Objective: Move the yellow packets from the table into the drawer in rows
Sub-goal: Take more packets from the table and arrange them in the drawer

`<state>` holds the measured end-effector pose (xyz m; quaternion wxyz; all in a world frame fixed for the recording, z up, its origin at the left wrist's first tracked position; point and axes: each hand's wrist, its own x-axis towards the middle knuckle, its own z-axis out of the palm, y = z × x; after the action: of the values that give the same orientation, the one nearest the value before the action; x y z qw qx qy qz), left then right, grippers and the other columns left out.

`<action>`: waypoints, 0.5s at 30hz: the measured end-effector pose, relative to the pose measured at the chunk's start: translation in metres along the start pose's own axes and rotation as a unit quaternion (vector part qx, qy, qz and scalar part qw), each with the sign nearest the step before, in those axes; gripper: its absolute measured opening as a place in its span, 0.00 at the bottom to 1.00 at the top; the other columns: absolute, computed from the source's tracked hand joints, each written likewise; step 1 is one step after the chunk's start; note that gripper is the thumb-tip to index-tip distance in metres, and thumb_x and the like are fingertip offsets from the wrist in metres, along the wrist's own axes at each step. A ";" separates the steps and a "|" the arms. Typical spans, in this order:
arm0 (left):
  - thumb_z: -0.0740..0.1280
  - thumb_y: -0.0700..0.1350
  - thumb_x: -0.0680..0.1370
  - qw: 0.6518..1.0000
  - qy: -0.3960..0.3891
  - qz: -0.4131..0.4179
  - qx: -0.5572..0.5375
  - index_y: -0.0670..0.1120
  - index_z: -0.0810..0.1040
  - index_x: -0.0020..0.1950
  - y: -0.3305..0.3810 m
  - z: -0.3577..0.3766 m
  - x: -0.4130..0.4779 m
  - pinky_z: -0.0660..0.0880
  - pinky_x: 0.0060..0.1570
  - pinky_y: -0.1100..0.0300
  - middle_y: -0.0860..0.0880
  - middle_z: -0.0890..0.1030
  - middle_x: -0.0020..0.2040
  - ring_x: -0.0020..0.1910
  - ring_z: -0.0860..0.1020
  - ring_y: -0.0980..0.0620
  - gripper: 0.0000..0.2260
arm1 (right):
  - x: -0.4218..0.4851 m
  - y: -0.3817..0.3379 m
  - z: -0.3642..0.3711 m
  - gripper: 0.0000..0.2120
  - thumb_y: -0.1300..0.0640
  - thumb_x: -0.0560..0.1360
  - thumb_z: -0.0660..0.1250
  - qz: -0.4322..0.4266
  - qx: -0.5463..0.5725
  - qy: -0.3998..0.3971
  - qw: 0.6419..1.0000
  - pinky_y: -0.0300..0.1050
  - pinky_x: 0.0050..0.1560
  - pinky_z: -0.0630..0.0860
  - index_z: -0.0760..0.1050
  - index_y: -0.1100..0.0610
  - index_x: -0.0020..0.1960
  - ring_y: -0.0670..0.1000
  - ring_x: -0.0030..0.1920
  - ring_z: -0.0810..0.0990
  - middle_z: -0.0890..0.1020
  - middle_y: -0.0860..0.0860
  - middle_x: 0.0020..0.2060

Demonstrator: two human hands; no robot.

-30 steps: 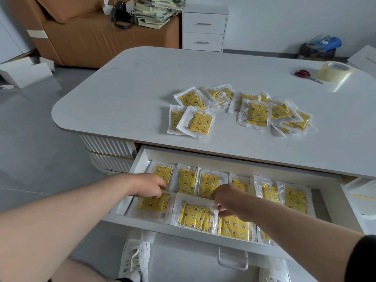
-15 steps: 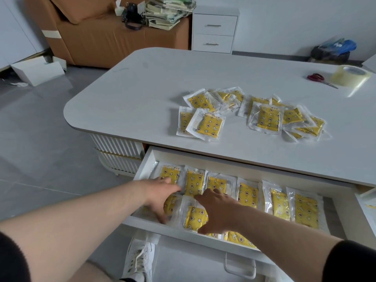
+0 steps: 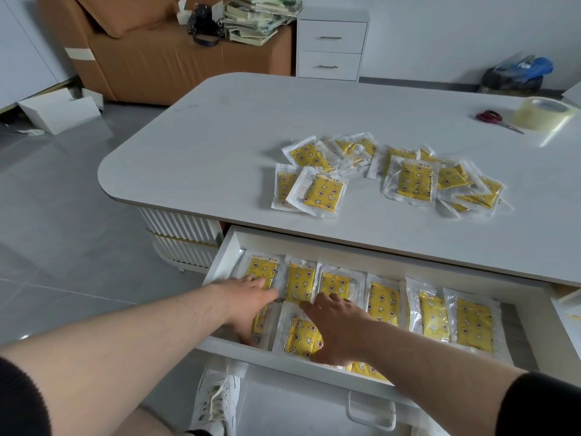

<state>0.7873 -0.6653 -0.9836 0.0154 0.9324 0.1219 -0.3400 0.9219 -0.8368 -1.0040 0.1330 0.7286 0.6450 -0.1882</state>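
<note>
The white drawer (image 3: 221, 262) under the table (image 3: 220, 136) is pulled out. A back row of yellow packets (image 3: 383, 298) lies side by side across it. Both hands are in its front left part. My left hand (image 3: 248, 306) curls over the front-left packet (image 3: 258, 319), thumb on one side and fingers down by the drawer's front wall. My right hand (image 3: 339, 332) lies flat, fingers spread, on the packet beside it (image 3: 298, 336). A loose pile of yellow packets (image 3: 412, 180) lies on the table, with a smaller group (image 3: 320, 191) to its left.
Red scissors (image 3: 490, 118) and a roll of clear tape (image 3: 540, 113) lie at the table's far right. A brown sofa (image 3: 157, 55) and a white cabinet (image 3: 331, 45) stand behind. My white shoe (image 3: 217, 401) is under the drawer, near its handle (image 3: 371, 413).
Both hands moved toward the drawer's front left corner and settled on the front-row packets. My right hand went from curled over a packet to lying flat. The view shifted left.
</note>
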 end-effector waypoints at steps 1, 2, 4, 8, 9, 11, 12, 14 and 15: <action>0.77 0.60 0.64 1.000 0.000 0.001 0.000 0.53 0.58 0.75 0.000 0.000 0.000 0.71 0.64 0.47 0.45 0.66 0.68 0.66 0.67 0.45 0.45 | 0.000 0.000 0.000 0.45 0.35 0.71 0.68 0.001 0.000 0.000 1.000 0.57 0.68 0.70 0.52 0.52 0.78 0.59 0.67 0.68 0.66 0.56 0.70; 0.77 0.60 0.64 1.000 -0.001 0.000 0.000 0.54 0.57 0.75 0.000 -0.001 0.000 0.71 0.64 0.47 0.45 0.66 0.68 0.66 0.67 0.45 0.45 | 0.000 0.000 0.000 0.45 0.35 0.71 0.68 0.002 0.000 0.000 1.000 0.57 0.68 0.69 0.52 0.52 0.78 0.59 0.68 0.68 0.66 0.56 0.70; 0.77 0.60 0.64 1.000 -0.005 -0.004 -0.005 0.54 0.58 0.75 0.000 -0.003 -0.001 0.71 0.63 0.48 0.46 0.66 0.68 0.66 0.67 0.46 0.45 | -0.002 0.000 -0.003 0.45 0.34 0.71 0.68 0.005 0.005 -0.001 1.000 0.57 0.69 0.69 0.52 0.52 0.78 0.59 0.68 0.67 0.65 0.56 0.70; 0.76 0.63 0.64 0.999 0.013 -0.026 -0.046 0.55 0.56 0.77 -0.003 -0.019 -0.011 0.70 0.65 0.50 0.50 0.65 0.70 0.68 0.66 0.47 0.47 | -0.019 0.003 -0.033 0.39 0.36 0.75 0.65 0.024 0.111 0.027 0.993 0.54 0.71 0.68 0.55 0.50 0.78 0.56 0.71 0.67 0.66 0.53 0.73; 0.75 0.63 0.66 0.996 0.024 -0.034 -0.075 0.55 0.56 0.78 -0.002 -0.026 -0.014 0.69 0.66 0.52 0.50 0.65 0.71 0.69 0.67 0.48 0.46 | -0.025 0.006 -0.043 0.35 0.38 0.76 0.65 0.033 0.148 0.045 0.987 0.51 0.68 0.70 0.58 0.49 0.77 0.54 0.69 0.71 0.69 0.52 0.71; 0.72 0.60 0.71 0.988 0.053 -0.047 -0.134 0.53 0.59 0.77 0.004 -0.043 -0.022 0.70 0.65 0.55 0.50 0.66 0.72 0.68 0.69 0.48 0.39 | -0.039 0.013 -0.064 0.26 0.42 0.77 0.66 0.055 0.205 0.076 0.974 0.45 0.61 0.75 0.69 0.48 0.72 0.50 0.61 0.77 0.77 0.49 0.64; 0.71 0.59 0.73 0.984 0.068 -0.049 -0.160 0.52 0.62 0.76 0.008 -0.052 -0.027 0.71 0.63 0.55 0.50 0.68 0.71 0.66 0.71 0.48 0.35 | -0.047 0.016 -0.072 0.21 0.44 0.77 0.66 0.065 0.225 0.088 0.968 0.44 0.58 0.77 0.73 0.48 0.68 0.49 0.56 0.79 0.79 0.47 0.58; 0.69 0.57 0.75 0.971 0.096 -0.040 -0.215 0.52 0.70 0.71 0.018 -0.072 -0.036 0.73 0.55 0.58 0.50 0.74 0.66 0.59 0.75 0.51 0.26 | -0.065 0.022 -0.083 0.14 0.47 0.77 0.67 0.080 0.253 0.107 0.958 0.44 0.54 0.79 0.78 0.49 0.61 0.48 0.51 0.81 0.80 0.44 0.49; 0.69 0.57 0.75 0.963 0.107 -0.030 -0.246 0.52 0.72 0.69 0.023 -0.084 -0.042 0.73 0.50 0.60 0.52 0.77 0.63 0.55 0.76 0.53 0.23 | -0.074 0.026 -0.088 0.13 0.48 0.77 0.67 0.089 0.266 0.117 0.953 0.44 0.54 0.79 0.79 0.50 0.59 0.47 0.49 0.81 0.80 0.43 0.47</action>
<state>0.8145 -0.6877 -0.8934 0.2211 0.9268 0.2302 -0.1981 0.9493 -0.8675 -0.8942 -0.1259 0.8091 0.5150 -0.2535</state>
